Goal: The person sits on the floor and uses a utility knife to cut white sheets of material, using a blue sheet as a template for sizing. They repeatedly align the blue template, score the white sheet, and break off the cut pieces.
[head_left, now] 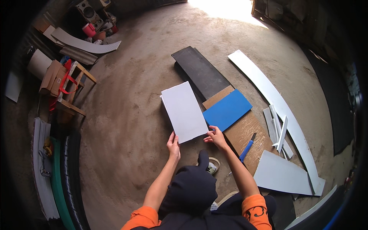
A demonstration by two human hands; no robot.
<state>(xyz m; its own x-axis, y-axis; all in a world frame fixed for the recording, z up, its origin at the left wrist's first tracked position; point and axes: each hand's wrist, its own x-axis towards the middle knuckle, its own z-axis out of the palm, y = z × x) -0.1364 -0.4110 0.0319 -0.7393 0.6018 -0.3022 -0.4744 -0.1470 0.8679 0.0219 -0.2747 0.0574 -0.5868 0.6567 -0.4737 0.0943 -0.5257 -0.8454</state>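
Observation:
A white rectangular panel (185,112) lies slightly askew over at least one similar white sheet, whose edge shows along its left side. My left hand (173,145) holds the panel's near left corner, fingers and thumb closed at the edge. At its near right corner my right hand (216,137) has its fingers around the edge. Just right of the panel, a blue rectangular panel (228,110) rests on a brown wooden board (245,134). A blue utility knife (247,149) with a black tip lies on that board, beside my right forearm.
Dark grey boards (201,73) extend beyond the panels. A long white strip (278,103), narrow white offcuts (280,132) and a broad white piece (281,174) lie at right. A wooden stool (78,82) bearing cardboard stands left; long strips (42,168) lie near the left rim.

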